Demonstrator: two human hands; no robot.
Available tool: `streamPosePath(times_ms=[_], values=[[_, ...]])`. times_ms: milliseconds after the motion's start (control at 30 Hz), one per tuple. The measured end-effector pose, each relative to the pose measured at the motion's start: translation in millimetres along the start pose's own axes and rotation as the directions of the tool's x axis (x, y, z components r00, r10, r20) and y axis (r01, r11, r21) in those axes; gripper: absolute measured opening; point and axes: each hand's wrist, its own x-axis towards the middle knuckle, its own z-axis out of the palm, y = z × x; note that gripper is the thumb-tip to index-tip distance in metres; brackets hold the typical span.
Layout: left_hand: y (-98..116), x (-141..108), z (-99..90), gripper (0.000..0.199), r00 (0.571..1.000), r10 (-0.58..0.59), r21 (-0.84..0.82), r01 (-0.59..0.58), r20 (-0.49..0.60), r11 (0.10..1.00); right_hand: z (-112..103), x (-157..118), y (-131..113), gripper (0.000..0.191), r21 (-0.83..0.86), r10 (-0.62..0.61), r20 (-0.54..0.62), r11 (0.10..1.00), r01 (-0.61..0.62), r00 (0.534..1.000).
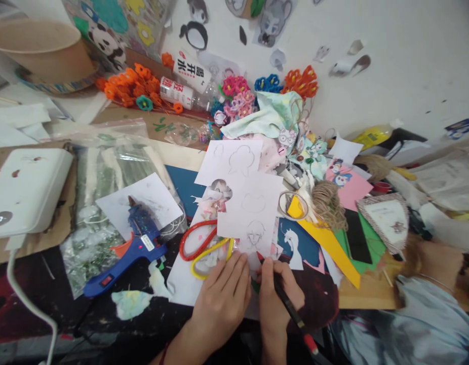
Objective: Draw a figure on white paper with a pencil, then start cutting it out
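My right hand (279,294) is closed around a black pencil (286,302) with a red end, its tip close to the lower edge of a white sheet of paper (234,203). Pencil outlines and a small sketched head (256,234) show on that sheet, which has a cut-out hole at its left. Lying flat, fingers stretched out, my left hand (224,291) presses on the paper's lower edge. Just beyond its fingertips are a yellow-handled and red-handled loop pair, the yellow loop (207,253) and the red loop (196,235), which look like scissor handles or cords; I cannot tell which.
A blue glue gun (124,263) lies left, beside a white device (31,190) with a cable. Behind are orange pipe-cleaner flowers (133,88) and bottles (177,94). Rightward sit a tape roll (292,205), twine (328,203), a black phone (358,237) and another person's sleeve (428,324).
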Motion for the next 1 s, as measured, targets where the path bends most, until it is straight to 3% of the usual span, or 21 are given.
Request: streamPosePath(times_ms=[267, 500, 700, 1000], values=[[0, -1, 0.9, 0.026, 1.0, -0.004, -0.008, 0.004, 0.001, 1.0, -2, 1, -2, 0.044, 0.003, -0.06, 0.029, 0.998, 0.06, 0.998], [0, -1, 0.8, 0.025, 1.0, -0.002, -0.023, 0.003, 0.007, 1.0, 1, 0, 1, 0.042, -0.008, -0.035, -0.018, 0.999, 0.035, 0.999], [0, -1, -0.2, 0.026, 1.0, 0.005, -0.014, -0.005, 0.011, 1.0, -1, 0, 0, 0.044, -0.042, -0.085, 0.03, 0.995, 0.086, 0.996], [0, -1, 0.6, 0.025, 1.0, 0.011, -0.017, -0.011, 0.004, 1.0, 1, 11, 6, 0.05, -0.004, -0.087, -0.03, 0.996, 0.087, 0.996]])
